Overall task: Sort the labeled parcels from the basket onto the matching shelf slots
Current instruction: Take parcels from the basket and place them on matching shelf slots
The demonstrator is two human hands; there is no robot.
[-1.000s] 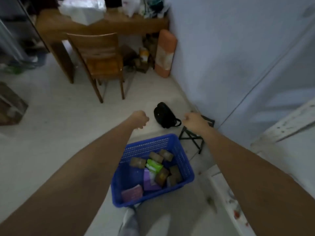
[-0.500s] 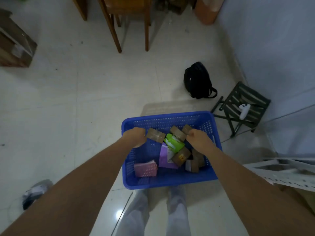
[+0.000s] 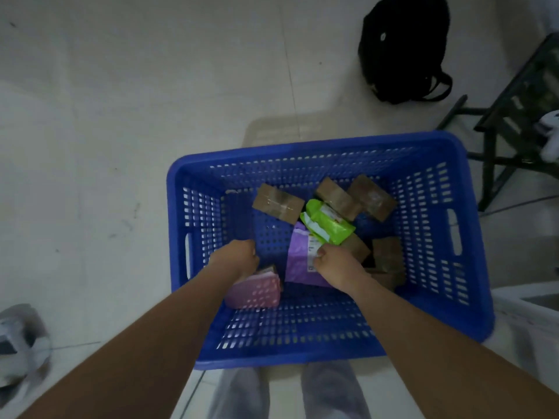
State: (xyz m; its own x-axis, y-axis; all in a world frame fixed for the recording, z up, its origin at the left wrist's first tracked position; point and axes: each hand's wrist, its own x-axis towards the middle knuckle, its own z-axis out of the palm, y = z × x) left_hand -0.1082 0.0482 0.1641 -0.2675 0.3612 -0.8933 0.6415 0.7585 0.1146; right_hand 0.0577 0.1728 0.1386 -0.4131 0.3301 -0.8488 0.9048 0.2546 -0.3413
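While both arms reach down into the blue basket (image 3: 329, 152) on the floor, we are plainly at the picking stage, with no shelf anywhere in view. The right hand (image 3: 332, 264) has its fingers curled onto the edge of the purple parcel (image 3: 298, 261), just by its white label, and it looks like a pinch. The left hand (image 3: 237, 260) sits with fingers curled over the top end of the pink parcel (image 3: 257, 291); whether it truly grips it or merely rests there, I cannot tell from this angle. A green packet (image 3: 328, 222) lies across the purple one's far end, and brown boxes (image 3: 278, 202) are scattered toward the far wall and the right side. Nothing appears lifted clear yet, so the sort looks barely begun. My read on the next move: draw the purple parcel out from under that green packet without dragging it along, then turn the label up to read it before choosing a slot. A black bag (image 3: 403, 46) and a dark stool (image 3: 514, 116) stand beyond the basket.
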